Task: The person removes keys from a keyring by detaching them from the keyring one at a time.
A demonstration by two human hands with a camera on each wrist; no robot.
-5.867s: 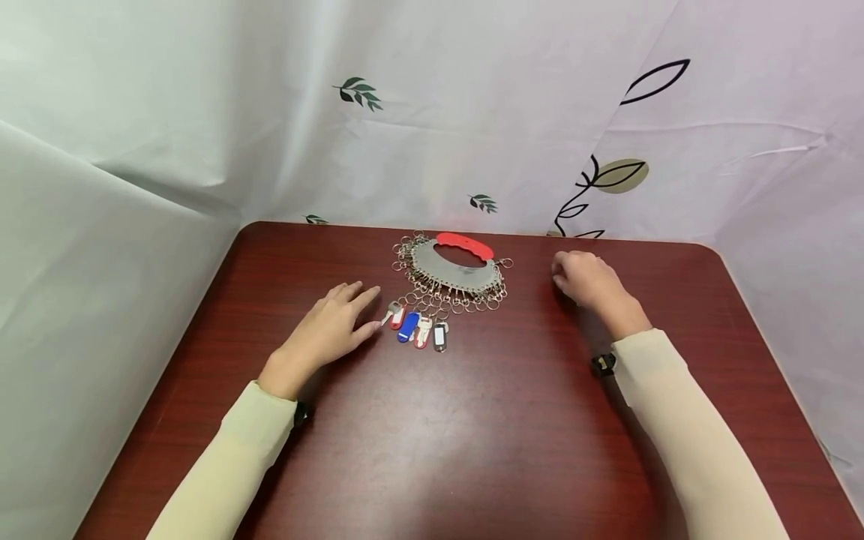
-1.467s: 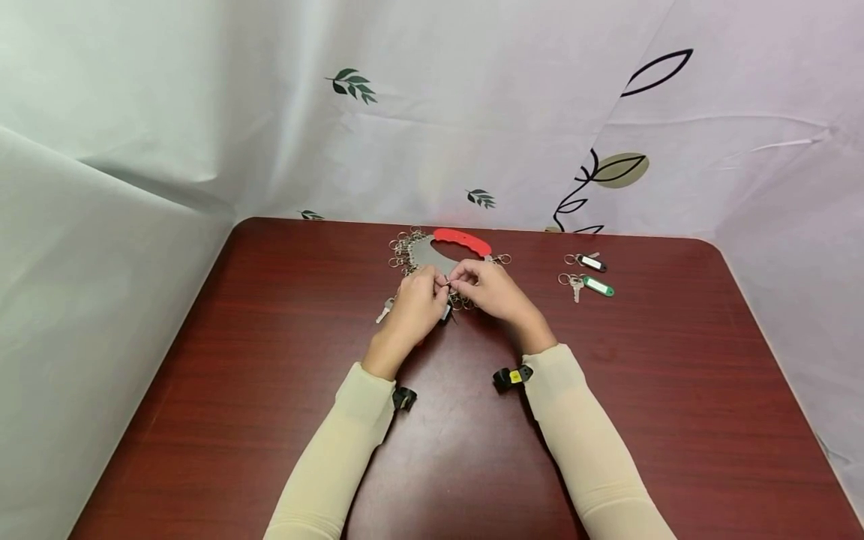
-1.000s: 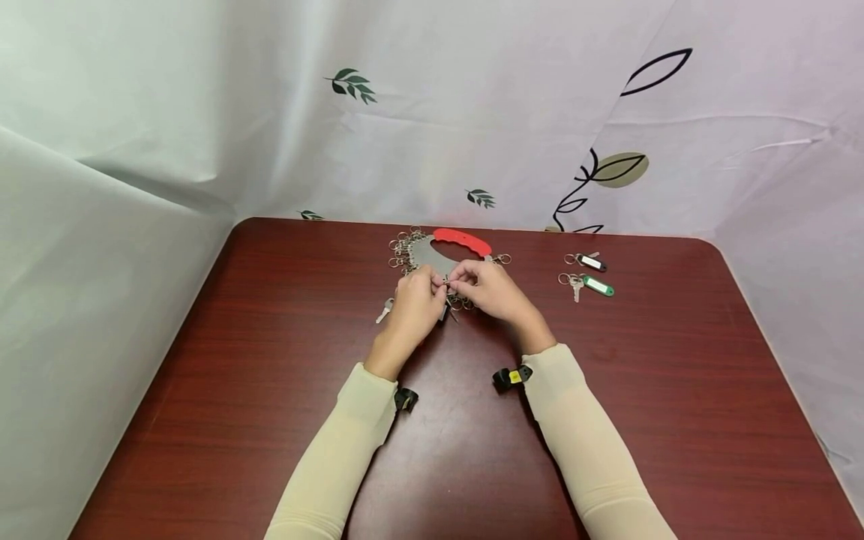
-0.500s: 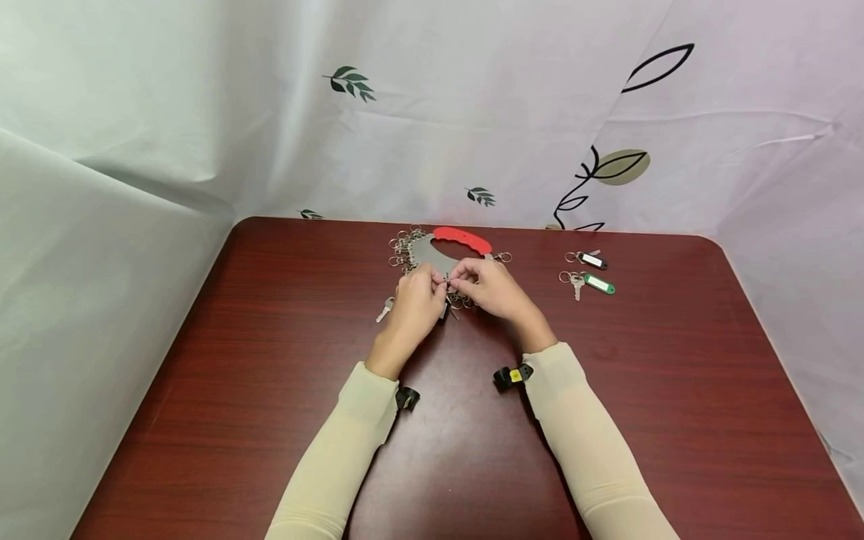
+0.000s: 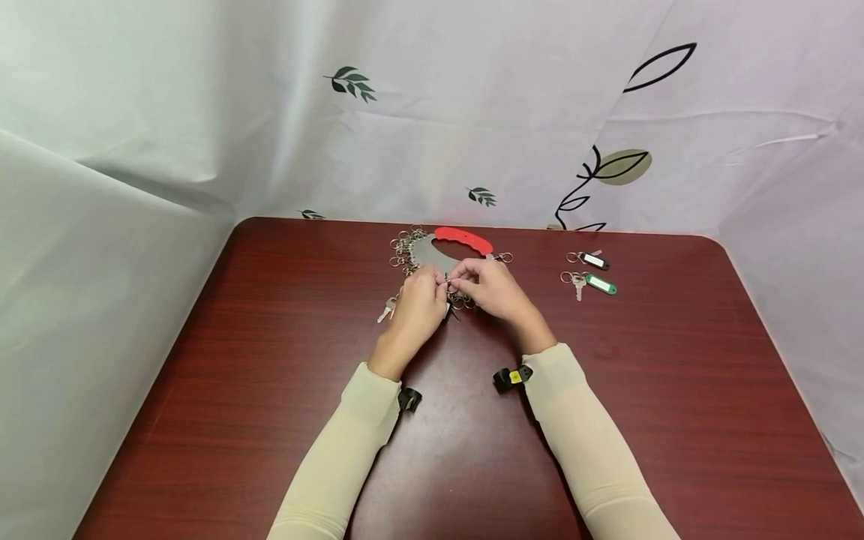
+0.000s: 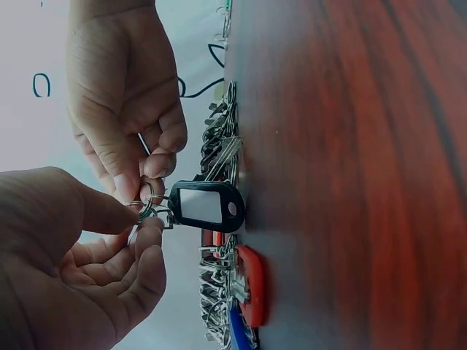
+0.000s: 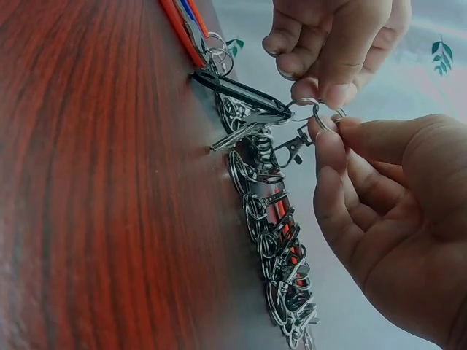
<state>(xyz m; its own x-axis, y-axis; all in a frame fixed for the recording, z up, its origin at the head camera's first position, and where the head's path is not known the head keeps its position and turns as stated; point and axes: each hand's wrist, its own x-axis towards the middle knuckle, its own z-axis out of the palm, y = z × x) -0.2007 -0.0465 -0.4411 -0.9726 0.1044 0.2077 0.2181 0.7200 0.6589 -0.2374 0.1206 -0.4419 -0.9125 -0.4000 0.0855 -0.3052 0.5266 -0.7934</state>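
In the head view my left hand (image 5: pixel 420 296) and right hand (image 5: pixel 496 289) meet over the front of a grey metal key holder with a red handle (image 5: pixel 464 240). Seen from the left wrist, thumbs and fingertips of both hands pinch a metal split ring (image 6: pixel 148 198). A black key tag (image 6: pixel 201 204) with a white label hangs from it, together with a silver key (image 6: pixel 228 157). Just beside the ring, the right wrist view shows a small metal clip (image 7: pixel 293 146) of the holder. My hands hide much of the holder's front row of rings.
Red (image 6: pixel 252 284) and blue (image 6: pixel 239 329) key tags lie along the holder's edge. A silver key (image 5: pixel 387 309) sticks out left of my left hand. On the right rest black (image 5: pixel 594 260) and green (image 5: pixel 601 283) tags with keys. White curtain stands behind the table (image 5: pixel 270 285).
Several seconds ago the hands were apart on either side of the holder; they have since come together at the ring. Over the last second and a half they barely shift, fingertips working at it.
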